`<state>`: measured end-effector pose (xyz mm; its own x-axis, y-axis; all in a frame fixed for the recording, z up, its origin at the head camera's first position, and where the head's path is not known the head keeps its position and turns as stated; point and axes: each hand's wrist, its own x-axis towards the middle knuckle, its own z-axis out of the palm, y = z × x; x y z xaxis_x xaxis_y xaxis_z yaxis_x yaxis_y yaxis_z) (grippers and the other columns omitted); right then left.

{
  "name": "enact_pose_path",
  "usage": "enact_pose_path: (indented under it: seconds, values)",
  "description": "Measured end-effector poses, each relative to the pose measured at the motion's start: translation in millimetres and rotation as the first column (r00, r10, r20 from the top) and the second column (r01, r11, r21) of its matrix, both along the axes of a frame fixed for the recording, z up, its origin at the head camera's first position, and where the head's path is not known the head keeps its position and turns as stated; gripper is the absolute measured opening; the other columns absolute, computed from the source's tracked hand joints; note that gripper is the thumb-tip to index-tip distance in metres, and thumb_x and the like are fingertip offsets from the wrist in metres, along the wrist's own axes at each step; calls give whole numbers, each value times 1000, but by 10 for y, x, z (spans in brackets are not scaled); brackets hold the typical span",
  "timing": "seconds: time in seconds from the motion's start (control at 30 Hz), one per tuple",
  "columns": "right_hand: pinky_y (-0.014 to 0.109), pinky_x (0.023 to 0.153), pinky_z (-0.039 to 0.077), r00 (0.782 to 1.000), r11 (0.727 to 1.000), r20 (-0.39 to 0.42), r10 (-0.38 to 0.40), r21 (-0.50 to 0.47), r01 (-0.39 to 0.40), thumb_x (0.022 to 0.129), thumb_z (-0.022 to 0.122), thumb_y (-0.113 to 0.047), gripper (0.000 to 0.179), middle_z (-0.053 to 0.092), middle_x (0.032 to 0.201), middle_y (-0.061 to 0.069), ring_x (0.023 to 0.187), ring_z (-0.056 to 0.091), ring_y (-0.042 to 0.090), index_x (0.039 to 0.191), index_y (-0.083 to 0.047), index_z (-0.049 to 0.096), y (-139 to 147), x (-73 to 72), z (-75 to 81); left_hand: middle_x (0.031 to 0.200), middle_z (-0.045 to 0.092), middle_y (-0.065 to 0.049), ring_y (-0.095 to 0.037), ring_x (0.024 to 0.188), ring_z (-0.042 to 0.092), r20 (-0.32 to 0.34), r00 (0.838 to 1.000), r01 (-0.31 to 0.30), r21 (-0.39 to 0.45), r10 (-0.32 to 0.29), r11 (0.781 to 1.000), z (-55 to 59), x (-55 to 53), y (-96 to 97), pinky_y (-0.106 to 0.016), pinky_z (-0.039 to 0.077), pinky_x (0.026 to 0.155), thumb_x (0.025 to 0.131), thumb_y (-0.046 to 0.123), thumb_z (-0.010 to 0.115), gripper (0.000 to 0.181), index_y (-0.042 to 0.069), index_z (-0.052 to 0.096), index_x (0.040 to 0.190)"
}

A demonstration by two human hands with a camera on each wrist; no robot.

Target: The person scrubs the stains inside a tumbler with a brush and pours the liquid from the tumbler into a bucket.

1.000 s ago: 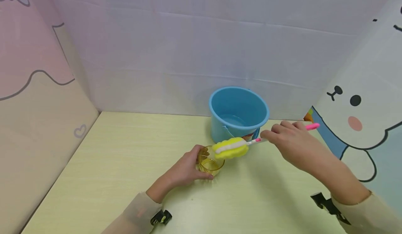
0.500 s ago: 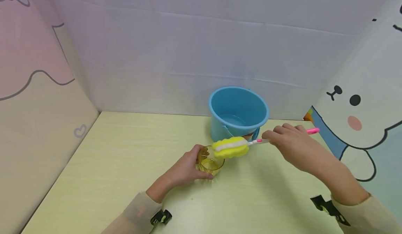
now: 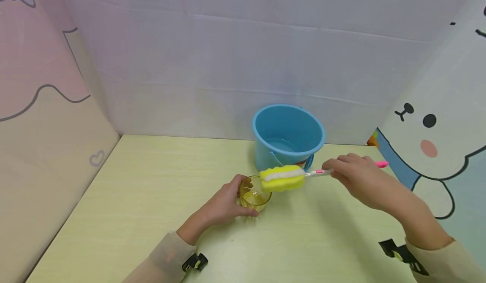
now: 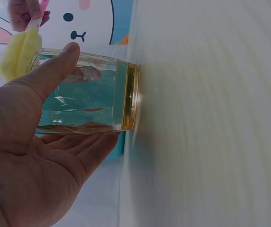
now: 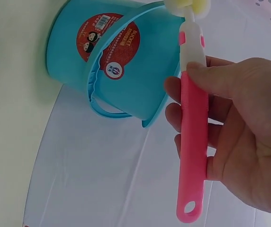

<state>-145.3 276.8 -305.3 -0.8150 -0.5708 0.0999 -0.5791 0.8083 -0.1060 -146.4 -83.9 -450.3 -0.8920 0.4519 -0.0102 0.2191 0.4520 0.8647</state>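
My left hand point(image 3: 230, 202) grips an amber glass cup point(image 3: 256, 198) that stands upright on the table, thumb on the near side and fingers behind it. In the left wrist view the thumb and fingers lie along the sides of the cup point(image 4: 85, 94). With my right hand point(image 3: 362, 179) I hold a sponge cup brush point(image 3: 282, 178) by its pink and white handle point(image 5: 194, 137). Its yellow and white sponge head is tilted nearly level above the cup's right rim, overlapping it in the head view.
A light blue bucket point(image 3: 262, 148) with a handle and a red label point(image 5: 109, 42) stands behind the cup, near the back of the pale wooden table point(image 3: 152, 181). Cartoon-printed panels point(image 3: 436, 122) stand at both sides, and a whitish sheet point(image 3: 212, 55) hangs at the back.
My right hand has shifted slightly right and down, drawing the brush a little rightward; the handle lies more level. The left hand and cup have stayed in place.
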Motion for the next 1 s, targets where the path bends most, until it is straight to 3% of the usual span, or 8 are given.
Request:
enact_pose_path:
  seconds: [0.3,0.7,1.0]
  values:
    - [36,72,56,999,998,28,18,-52,-17,96,78,-6,33,71,110,-6,92,62,14,124,-23,72,200,-26,-116,142,60,-9,-25,128,59,-7,1000,-5,-9,5,1000,-9,-6,0,-44,49,109,79,32,97,91,7,45,149]
    - [35,78,59,998,994,63,22,-106,-15,95,77,0,32,69,107,-12,94,62,12,121,-19,72,494,-73,-294,140,62,-9,-25,127,60,-32,999,-1,-18,1,1000,-28,-20,0,-45,49,109,78,33,98,90,7,46,147]
    - [34,78,60,988,995,156,-19,-97,35,98,75,-3,29,71,109,-10,92,63,10,122,-17,71,648,-103,-399,140,62,-9,-25,126,60,-16,1000,-5,-14,5,1000,-24,-17,1,-45,50,107,78,34,98,90,7,46,147]
